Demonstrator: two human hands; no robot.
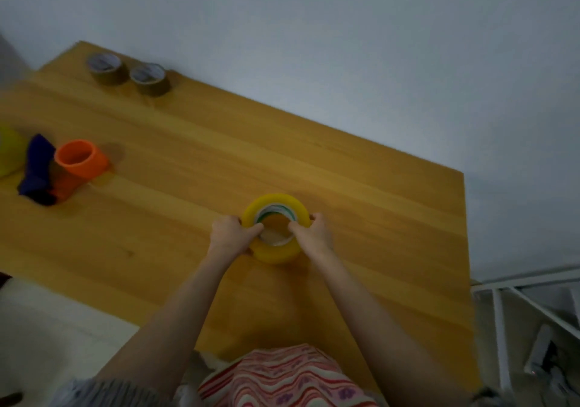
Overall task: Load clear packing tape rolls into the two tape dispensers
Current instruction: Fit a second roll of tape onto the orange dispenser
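Tape roll [277,201] mid-table [376,202], left hand [230,234] gripping its left side, right hand [314,234] its right. Far-left corner: spare roll [108,69], second spare roll [150,79] just right of it. Dispenser [78,165] at left edge.

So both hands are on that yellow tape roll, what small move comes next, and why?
Probably lift the tape roll and carry it left to the orange dispenser. The left hand and right hand both grip its rim, and the dispenser's hub looks bare.
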